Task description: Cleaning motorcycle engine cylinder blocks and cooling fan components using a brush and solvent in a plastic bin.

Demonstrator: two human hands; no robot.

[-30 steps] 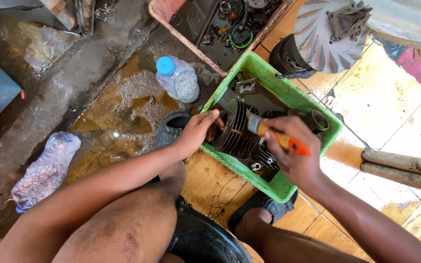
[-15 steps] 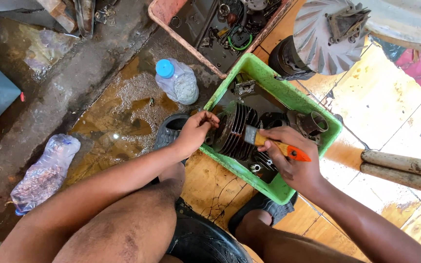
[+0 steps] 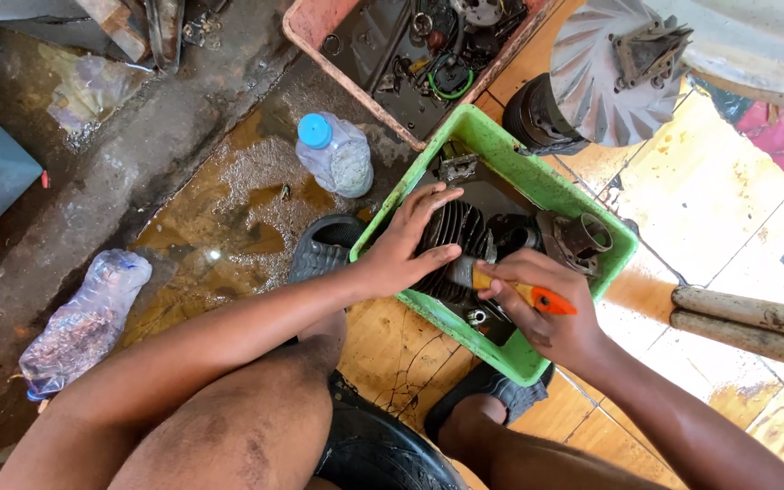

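A shallow green plastic tub [image 3: 551,195] sits on the tiled floor, and everything here is placed from it. Inside the tub lies a dark, ribbed metal engine cylinder [image 3: 457,238], wet and grimy. The left hand [image 3: 406,245] lies over the cylinder's near-left side, its fingers [image 3: 428,204] spread across the fins and touching them. The right hand [image 3: 546,304] is over the tub's near corner, fingers pinching an orange-handled paintbrush [image 3: 524,292] whose bristle end meets the cylinder. A short rusty metal sleeve [image 3: 587,236] lies in the tub's right end. Just beyond the tub's far-left rim lies a clear plastic bottle with a blue cap [image 3: 336,154]. Behind the tub stands a pink plastic crate of dark parts [image 3: 306,27]. Past the far-right rim rests a grey finned metal fan wheel [image 3: 610,77].
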